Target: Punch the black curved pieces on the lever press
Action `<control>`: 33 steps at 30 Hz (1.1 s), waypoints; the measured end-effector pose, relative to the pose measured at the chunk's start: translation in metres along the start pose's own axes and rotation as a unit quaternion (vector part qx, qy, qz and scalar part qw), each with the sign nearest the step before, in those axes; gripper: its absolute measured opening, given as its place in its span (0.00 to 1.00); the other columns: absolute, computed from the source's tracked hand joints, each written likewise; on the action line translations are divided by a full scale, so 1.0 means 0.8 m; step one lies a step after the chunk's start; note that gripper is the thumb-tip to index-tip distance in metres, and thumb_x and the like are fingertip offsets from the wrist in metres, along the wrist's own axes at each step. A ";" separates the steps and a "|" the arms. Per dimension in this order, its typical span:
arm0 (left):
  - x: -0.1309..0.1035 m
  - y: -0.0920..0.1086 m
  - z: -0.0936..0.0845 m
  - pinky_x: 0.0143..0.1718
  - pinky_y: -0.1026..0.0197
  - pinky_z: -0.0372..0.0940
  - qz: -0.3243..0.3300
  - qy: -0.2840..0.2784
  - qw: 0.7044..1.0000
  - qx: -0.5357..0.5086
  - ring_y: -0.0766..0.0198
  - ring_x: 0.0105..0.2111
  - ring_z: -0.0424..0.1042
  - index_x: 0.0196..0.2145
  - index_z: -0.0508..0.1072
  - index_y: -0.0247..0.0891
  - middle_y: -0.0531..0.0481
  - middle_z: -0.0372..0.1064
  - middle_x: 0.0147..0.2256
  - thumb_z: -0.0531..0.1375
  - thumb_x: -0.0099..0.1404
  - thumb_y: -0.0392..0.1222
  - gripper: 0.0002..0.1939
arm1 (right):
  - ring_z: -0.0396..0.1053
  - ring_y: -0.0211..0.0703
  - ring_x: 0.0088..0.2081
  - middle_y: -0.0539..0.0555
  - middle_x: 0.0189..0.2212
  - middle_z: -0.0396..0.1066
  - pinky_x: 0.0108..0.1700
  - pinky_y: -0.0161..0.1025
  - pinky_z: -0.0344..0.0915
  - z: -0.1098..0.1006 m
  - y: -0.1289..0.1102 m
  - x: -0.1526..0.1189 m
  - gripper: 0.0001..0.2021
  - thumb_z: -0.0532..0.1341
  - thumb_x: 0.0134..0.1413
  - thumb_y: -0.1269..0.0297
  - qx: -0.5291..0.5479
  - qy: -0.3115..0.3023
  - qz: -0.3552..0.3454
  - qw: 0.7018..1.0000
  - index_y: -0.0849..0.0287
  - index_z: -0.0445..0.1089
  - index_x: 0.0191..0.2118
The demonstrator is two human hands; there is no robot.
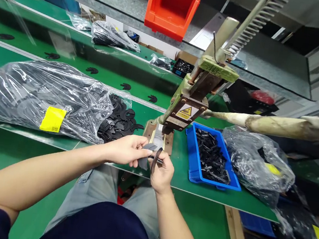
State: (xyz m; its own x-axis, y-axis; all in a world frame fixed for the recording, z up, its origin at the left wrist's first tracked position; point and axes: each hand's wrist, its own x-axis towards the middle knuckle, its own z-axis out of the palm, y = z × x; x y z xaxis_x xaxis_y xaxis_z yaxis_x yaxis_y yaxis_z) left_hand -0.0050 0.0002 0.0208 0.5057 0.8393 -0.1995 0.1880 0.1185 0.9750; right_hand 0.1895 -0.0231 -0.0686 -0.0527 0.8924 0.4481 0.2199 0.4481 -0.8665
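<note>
Between my two hands, just in front of the press at the table's near edge, is a dark grey curved plastic part (143, 162). My left hand (125, 149) pinches it between thumb and fingers. My right hand (163, 173) is closed beside it, with a thin black curved strip (156, 161) standing up at its fingertips. Whether the strip belongs to the grey part I cannot tell. Behind the hands stands a hand-lever press (185, 103) with a warning label, its ram over a small metal fixture (158, 138).
A clear plastic bag (41, 91) spills black curved parts (120, 120) on the left. To the right are a blue bin (193, 172) of small black pieces and another plastic bag (256, 157). The press lever (265, 123) sticks out right. An orange bin (169, 28) hangs above; several curved parts lie on the green belt (109, 75).
</note>
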 end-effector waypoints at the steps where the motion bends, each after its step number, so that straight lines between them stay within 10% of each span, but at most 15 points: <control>1: 0.001 0.002 0.000 0.17 0.68 0.65 -0.004 -0.006 1.000 0.001 0.66 0.17 0.72 0.31 0.67 0.40 0.57 0.67 0.19 0.67 0.64 0.63 0.24 | 0.75 0.42 0.37 0.53 0.36 0.76 0.43 0.41 0.74 -0.002 0.000 -0.002 0.06 0.65 0.63 0.59 -0.005 -0.001 -0.004 1.000 0.55 0.71 0.39; 12: 0.023 0.001 -0.018 0.18 0.66 0.60 -0.037 -0.027 0.998 0.048 0.65 0.17 0.70 0.32 0.67 0.40 0.56 0.68 0.20 0.68 0.62 0.62 0.23 | 0.74 0.44 0.39 0.54 0.37 0.77 0.44 0.43 0.70 -0.026 -0.018 0.009 0.06 0.59 0.66 0.64 -0.131 -0.069 -0.071 0.986 0.55 0.73 0.45; 17: 0.011 -0.001 -0.017 0.35 0.61 0.67 0.113 0.149 0.958 0.216 0.62 0.32 0.72 0.38 0.73 0.41 0.50 0.73 0.35 0.66 0.66 0.56 0.16 | 0.71 0.45 0.37 0.55 0.36 0.76 0.42 0.44 0.67 -0.036 -0.016 0.015 0.06 0.58 0.68 0.64 -0.190 -0.104 -0.111 0.970 0.55 0.73 0.43; 21: 0.008 -0.008 -0.005 0.43 0.58 0.65 0.192 0.115 0.926 0.304 0.58 0.38 0.69 0.29 0.72 0.41 0.49 0.68 0.34 0.64 0.69 0.52 0.15 | 0.70 0.46 0.37 0.56 0.35 0.74 0.41 0.44 0.66 -0.039 -0.010 0.013 0.06 0.58 0.67 0.65 -0.214 -0.130 -0.131 0.959 0.54 0.73 0.44; 30: 0.025 -0.034 0.011 0.37 0.61 0.66 0.116 0.106 0.984 0.079 0.64 0.33 0.68 0.37 0.71 0.40 0.52 0.68 0.35 0.68 0.65 0.55 0.16 | 0.71 0.44 0.37 0.56 0.36 0.75 0.41 0.43 0.67 -0.057 -0.026 0.010 0.07 0.57 0.68 0.64 -0.208 -0.135 -0.118 0.962 0.55 0.72 0.46; 33: 0.027 -0.040 0.022 0.32 0.61 0.68 0.039 0.011 0.996 -0.081 0.65 0.29 0.70 0.42 0.69 0.40 0.53 0.69 0.33 0.69 0.63 0.60 0.23 | 0.72 0.41 0.37 0.54 0.36 0.76 0.42 0.40 0.69 -0.070 -0.041 0.011 0.08 0.56 0.70 0.63 -0.192 -0.138 -0.092 0.967 0.55 0.72 0.46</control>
State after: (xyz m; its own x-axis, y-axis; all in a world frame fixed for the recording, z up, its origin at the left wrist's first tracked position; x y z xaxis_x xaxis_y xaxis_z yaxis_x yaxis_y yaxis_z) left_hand 0.0151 0.0053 -0.0166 0.4941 0.8609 -0.1214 0.0097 0.1342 0.9909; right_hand 0.2364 -0.0329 -0.0241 -0.3719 0.8037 0.4646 0.5255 0.5948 -0.6083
